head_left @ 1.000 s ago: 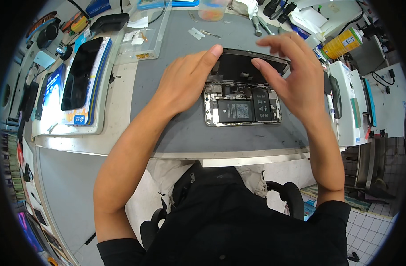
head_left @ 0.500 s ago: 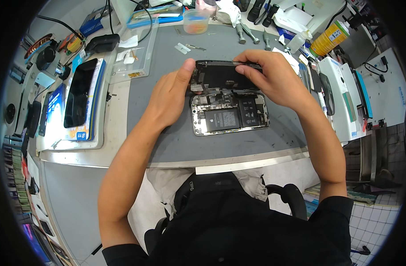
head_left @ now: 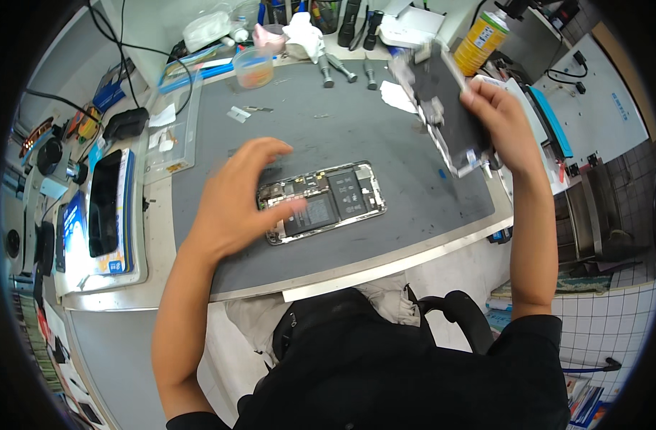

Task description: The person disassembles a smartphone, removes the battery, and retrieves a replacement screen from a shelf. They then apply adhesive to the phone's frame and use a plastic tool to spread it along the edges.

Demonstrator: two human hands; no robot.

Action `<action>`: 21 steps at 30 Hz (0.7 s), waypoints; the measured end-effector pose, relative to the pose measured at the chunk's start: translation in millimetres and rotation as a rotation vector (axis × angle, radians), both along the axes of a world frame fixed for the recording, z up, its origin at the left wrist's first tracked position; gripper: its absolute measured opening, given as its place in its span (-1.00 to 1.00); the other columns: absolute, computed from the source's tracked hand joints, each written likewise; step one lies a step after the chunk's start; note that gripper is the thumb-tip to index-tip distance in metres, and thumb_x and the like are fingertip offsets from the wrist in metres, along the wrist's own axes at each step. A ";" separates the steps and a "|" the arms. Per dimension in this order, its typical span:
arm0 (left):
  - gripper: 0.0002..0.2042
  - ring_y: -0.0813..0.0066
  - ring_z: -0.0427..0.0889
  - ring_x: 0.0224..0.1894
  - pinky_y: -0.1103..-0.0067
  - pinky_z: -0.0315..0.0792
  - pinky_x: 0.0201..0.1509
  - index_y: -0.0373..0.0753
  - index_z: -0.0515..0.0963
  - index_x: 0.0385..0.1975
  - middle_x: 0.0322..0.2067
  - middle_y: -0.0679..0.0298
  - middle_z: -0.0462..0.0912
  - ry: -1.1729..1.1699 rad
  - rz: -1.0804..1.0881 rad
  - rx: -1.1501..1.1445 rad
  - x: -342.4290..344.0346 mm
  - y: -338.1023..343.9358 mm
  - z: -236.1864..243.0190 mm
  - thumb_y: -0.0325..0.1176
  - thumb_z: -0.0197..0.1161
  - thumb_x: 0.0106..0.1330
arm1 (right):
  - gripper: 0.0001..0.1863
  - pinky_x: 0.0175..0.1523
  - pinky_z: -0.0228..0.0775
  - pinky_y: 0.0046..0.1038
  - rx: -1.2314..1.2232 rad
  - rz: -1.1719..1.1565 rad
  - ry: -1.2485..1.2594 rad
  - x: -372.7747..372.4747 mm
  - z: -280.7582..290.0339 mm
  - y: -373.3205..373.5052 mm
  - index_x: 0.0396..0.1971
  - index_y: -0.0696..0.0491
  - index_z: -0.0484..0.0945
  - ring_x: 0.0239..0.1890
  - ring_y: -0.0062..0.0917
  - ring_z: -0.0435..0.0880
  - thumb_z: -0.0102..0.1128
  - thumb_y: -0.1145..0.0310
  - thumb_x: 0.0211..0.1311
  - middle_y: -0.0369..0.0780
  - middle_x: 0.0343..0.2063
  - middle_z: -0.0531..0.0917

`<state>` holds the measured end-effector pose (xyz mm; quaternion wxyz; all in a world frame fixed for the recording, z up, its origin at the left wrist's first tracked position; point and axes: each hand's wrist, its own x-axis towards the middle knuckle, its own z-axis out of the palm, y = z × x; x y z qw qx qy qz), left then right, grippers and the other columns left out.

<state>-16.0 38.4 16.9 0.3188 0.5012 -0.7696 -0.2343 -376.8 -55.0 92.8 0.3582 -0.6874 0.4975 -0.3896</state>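
One opened phone, one screen panel, three screwdrivers

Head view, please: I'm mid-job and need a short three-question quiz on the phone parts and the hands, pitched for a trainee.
1. Which hand holds the phone screen?
2. True or false: the phone screen covers the open phone body.
3. What lies directly under the phone body?
A) a clear tray
B) a grey mat
C) a white box

Key:
1. The right hand.
2. False: the phone screen is held apart, to its right. The left hand is at the body's left end; whether it touches is unclear.
3. B.
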 end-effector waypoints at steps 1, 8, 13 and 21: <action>-0.24 0.09 0.52 0.20 0.29 0.35 0.34 -0.25 0.41 0.23 0.17 0.07 0.52 -0.143 -0.033 -0.077 -8.0 4.8 7.3 0.02 0.49 0.07 | -0.76 -0.18 0.40 -0.70 0.136 0.030 0.064 -13.8 -5.2 7.3 -0.13 0.12 0.63 -0.33 -0.83 0.55 0.20 0.24 0.45 -0.42 -0.33 0.65; -0.18 -0.05 0.44 0.25 0.18 0.32 0.33 -0.29 0.38 0.26 0.17 -0.01 0.48 -0.361 -0.074 -0.167 -29.5 11.6 1.1 -0.07 0.56 -0.01 | -0.78 -0.33 0.36 -0.58 0.208 0.024 0.223 -17.9 -79.0 26.7 -0.27 0.22 0.60 -0.43 -0.77 0.51 0.22 0.33 0.43 -0.35 -0.51 0.61; -0.20 -0.01 0.48 0.18 0.22 0.38 0.24 -0.39 0.36 0.26 0.09 -0.05 0.50 -0.365 -0.059 -0.196 -33.8 21.1 -8.1 -0.12 0.50 0.03 | -0.71 -0.31 0.43 -0.23 -0.075 0.021 0.834 -12.2 -51.4 45.4 -0.32 0.23 0.65 -0.47 -0.14 0.65 0.39 0.26 0.21 -0.01 -0.51 0.68; -0.23 0.09 0.44 0.23 0.21 0.28 0.30 -0.32 0.38 0.24 0.12 0.04 0.49 -0.272 0.051 -0.281 -27.6 43.2 -15.0 -0.07 0.52 0.08 | -0.77 -0.29 0.46 -0.34 -0.508 0.438 0.677 109.8 10.5 12.1 -0.21 0.08 0.64 -0.44 -0.34 0.64 0.43 0.39 0.14 -0.18 -0.45 0.64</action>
